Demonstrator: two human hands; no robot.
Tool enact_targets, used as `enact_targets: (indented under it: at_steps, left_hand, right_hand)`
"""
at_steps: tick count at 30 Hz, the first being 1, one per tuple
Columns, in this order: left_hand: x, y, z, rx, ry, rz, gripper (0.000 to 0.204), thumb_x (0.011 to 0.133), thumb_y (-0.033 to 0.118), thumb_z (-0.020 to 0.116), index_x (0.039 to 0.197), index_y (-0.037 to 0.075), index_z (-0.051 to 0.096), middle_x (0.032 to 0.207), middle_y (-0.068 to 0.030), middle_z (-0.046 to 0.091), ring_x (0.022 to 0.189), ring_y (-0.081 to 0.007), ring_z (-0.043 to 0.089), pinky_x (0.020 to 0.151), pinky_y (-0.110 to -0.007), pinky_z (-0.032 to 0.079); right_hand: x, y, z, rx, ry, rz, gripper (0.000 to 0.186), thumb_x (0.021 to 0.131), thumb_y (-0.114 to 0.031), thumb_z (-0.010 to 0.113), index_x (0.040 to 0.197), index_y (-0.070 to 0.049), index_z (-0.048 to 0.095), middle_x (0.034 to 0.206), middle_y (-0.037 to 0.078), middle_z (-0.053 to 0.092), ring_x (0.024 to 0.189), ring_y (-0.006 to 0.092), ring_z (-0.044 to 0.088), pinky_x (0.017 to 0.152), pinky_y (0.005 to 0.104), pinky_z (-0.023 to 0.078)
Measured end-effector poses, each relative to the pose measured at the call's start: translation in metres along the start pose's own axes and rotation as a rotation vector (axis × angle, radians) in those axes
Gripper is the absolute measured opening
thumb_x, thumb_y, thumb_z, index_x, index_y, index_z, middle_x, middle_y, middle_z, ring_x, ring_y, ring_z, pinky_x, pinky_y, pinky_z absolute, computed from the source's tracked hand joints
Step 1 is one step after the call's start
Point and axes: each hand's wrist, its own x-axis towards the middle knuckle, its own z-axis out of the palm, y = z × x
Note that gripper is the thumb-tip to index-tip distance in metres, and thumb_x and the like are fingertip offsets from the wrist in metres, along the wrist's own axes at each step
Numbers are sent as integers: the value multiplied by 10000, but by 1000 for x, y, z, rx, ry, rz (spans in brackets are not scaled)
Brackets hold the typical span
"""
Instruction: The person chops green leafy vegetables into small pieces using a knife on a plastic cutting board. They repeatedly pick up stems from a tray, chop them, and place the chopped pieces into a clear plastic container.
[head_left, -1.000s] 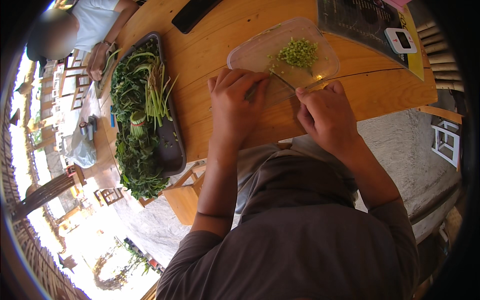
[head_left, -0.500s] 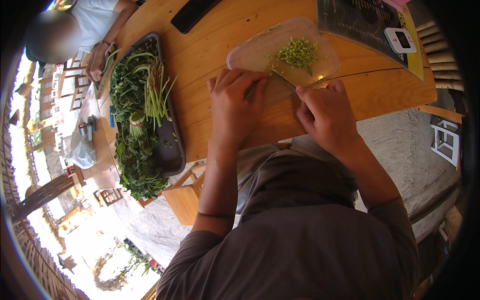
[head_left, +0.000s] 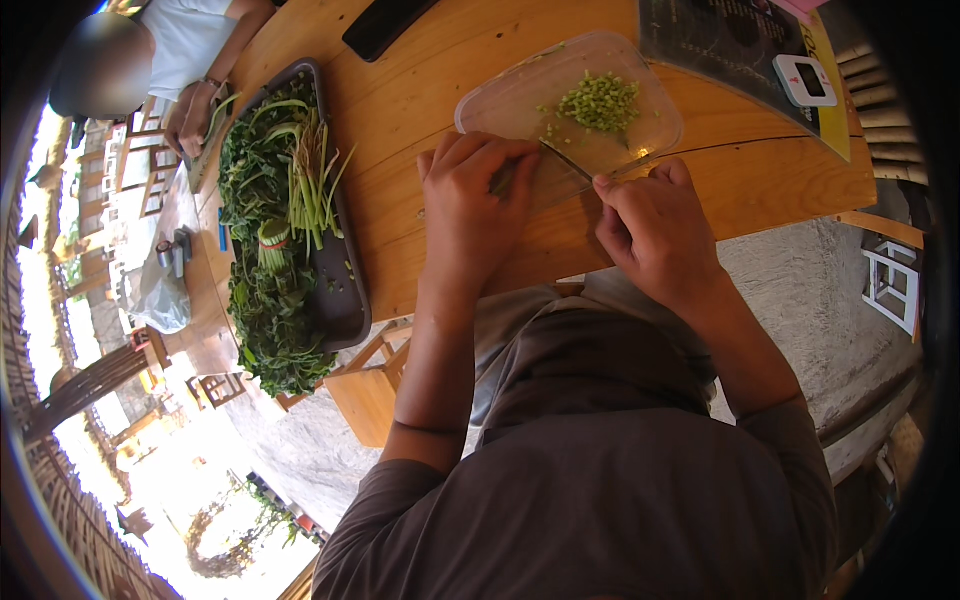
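Observation:
My right hand [head_left: 655, 225] grips a small knife [head_left: 566, 160], its thin blade pointing left over a translucent, round-cornered plastic board [head_left: 510, 95]. On that board lies a small heap of chopped green stems [head_left: 598, 102], with loose bits around it. My left hand [head_left: 475, 195] is curled at the board's near left edge, close to the knife tip. Something dark green shows in the gap between its thumb and fingers, too hidden to name. Left of this hand, a dark tray [head_left: 340, 290] holds leafy greens [head_left: 270, 330], loose stems [head_left: 312, 185] and a banded bundle [head_left: 273, 247].
A dark flat case [head_left: 388, 28] lies at the table's far side. At the far right a white digital device [head_left: 804, 80] rests on a dark printed sheet [head_left: 715, 45]. Across the table, a co-worker's hand [head_left: 192, 118] handles a green stem. A plastic bag [head_left: 162, 303] sits left of the tray.
Both my hands and the knife stay in nearly the same place. The view has shifted very slightly. The co-worker's hand and the stem there have moved a little.

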Motion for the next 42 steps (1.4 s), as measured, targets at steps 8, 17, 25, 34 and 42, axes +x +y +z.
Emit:
enact_targets:
  at_steps: [8, 17, 25, 34, 42]
  left_hand:
    - [1, 1, -1, -13, 1, 1, 108, 858, 51, 881, 952, 100, 858, 885, -55, 787, 844, -241, 703, 813, -384, 509]
    - [1, 1, -1, -34, 21, -18, 89, 871, 79, 893, 951, 107, 864, 858, -58, 786, 757, -218, 681, 754, -373, 499]
    - [0, 3, -1, -10, 34, -23, 100, 851, 92, 911, 935, 113, 862, 828, -49, 776, 710, -201, 653, 736, -365, 486]
    - [1, 1, 1, -3, 34, 2, 100, 842, 81, 907, 923, 116, 858, 832, -34, 781, 715, -194, 647, 737, -356, 483]
    - [1, 0, -7, 5, -12, 25, 144, 837, 54, 886, 957, 133, 879, 874, -22, 794, 809, -197, 691, 801, -366, 491]
  right_hand:
    - [7, -4, -1, -68, -44, 12, 330, 943, -75, 787, 1255, -37, 689, 860, 23, 703, 811, 242, 691, 959, 428, 446]
    - [-1, 0, 1, -13, 42, 16, 300, 926, -50, 791, 1203, -43, 676, 750, 3, 641, 692, 232, 642, 826, 416, 442]
    - [2, -1, 0, 35, 23, -8, 285, 941, -44, 784, 1198, -49, 661, 751, -25, 640, 693, 211, 630, 824, 404, 444]
    - [6, -4, -1, -38, -60, 19, 336, 962, -76, 777, 1279, -49, 669, 812, 11, 681, 761, 241, 664, 924, 443, 456]
    - [-4, 3, 1, -48, -12, 16, 369, 931, -65, 799, 1276, -43, 669, 817, 6, 674, 758, 232, 663, 908, 455, 451]
